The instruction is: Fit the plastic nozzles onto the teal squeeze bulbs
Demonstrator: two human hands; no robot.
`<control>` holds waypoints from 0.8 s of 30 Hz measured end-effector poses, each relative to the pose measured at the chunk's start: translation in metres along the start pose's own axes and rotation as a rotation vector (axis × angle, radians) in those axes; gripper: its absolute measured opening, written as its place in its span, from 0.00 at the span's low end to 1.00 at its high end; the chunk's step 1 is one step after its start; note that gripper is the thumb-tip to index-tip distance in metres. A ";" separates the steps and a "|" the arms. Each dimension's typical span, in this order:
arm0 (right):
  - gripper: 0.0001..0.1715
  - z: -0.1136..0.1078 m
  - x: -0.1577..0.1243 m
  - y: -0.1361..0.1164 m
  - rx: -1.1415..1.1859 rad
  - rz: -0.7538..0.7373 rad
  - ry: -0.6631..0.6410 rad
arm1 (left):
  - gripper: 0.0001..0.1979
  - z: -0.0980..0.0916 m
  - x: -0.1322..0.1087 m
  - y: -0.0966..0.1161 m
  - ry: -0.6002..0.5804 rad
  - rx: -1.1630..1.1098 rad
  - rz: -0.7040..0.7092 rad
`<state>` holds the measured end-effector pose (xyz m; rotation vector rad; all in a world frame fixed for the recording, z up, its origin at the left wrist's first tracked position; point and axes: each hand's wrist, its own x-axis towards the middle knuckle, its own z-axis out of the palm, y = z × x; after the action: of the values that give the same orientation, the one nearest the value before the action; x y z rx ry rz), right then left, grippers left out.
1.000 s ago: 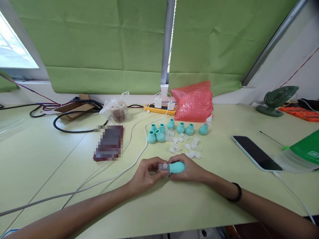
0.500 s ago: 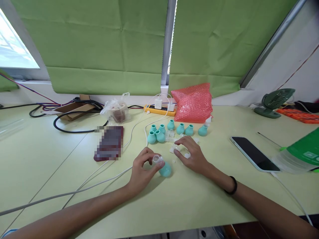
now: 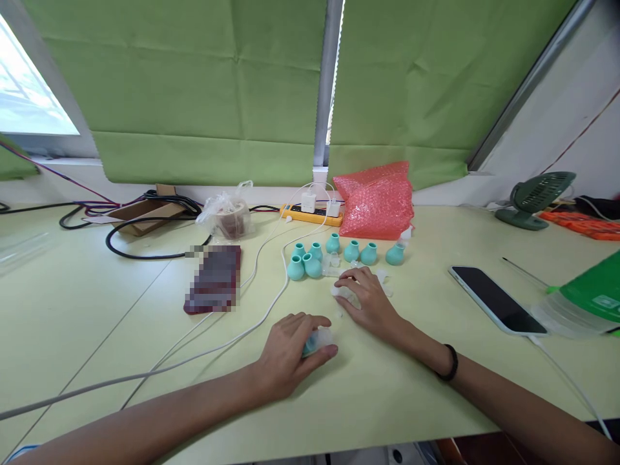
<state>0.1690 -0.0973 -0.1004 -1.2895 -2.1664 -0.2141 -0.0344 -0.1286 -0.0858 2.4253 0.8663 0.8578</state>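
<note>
My left hand (image 3: 295,349) is wrapped over a teal rubber bulb with a clear plastic fitting (image 3: 320,337), low over the near part of the table. Most of the bulb is hidden by the fingers. My right hand (image 3: 371,300) is further up, its thumb and fingers closed round a small translucent plastic piece (image 3: 345,296). Other translucent pieces (image 3: 384,281) lie just beyond that hand. Several teal rubber bulbs (image 3: 312,266) stand with their necks up behind both hands; a clear fitting (image 3: 334,259) is among them.
A red bubble-wrap bag (image 3: 375,203) and a yellow power strip (image 3: 310,215) are at the back. White cables (image 3: 264,316) run past my left arm. A phone (image 3: 494,298), a green-labelled bottle (image 3: 588,290) and a small fan (image 3: 533,200) stand right; a dark red, blurred item (image 3: 213,281) lies left.
My left hand has turned over the bulb and its fitting, covering more of them, and moved slightly nearer. My right hand has lowered and closed its fingers on a translucent piece.
</note>
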 end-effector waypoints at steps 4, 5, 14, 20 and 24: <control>0.09 -0.011 0.002 -0.010 0.198 -0.059 0.084 | 0.08 -0.001 -0.001 0.003 0.000 0.011 -0.075; 0.09 -0.015 0.002 -0.014 0.286 -0.059 0.093 | 0.08 -0.001 0.000 0.003 0.008 0.013 -0.090; 0.13 -0.041 0.004 -0.029 0.831 0.011 -0.243 | 0.11 0.005 0.005 -0.004 0.124 -0.014 -0.123; 0.11 -0.034 0.005 -0.017 0.956 0.075 -0.396 | 0.12 0.007 0.003 -0.006 0.080 -0.018 -0.126; 0.09 -0.026 0.004 -0.016 1.145 0.181 -0.453 | 0.12 0.008 0.001 -0.009 0.085 -0.035 -0.094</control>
<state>0.1650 -0.1140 -0.0747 -0.8330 -1.8994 1.3042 -0.0318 -0.1223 -0.0966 2.3129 0.9809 0.9386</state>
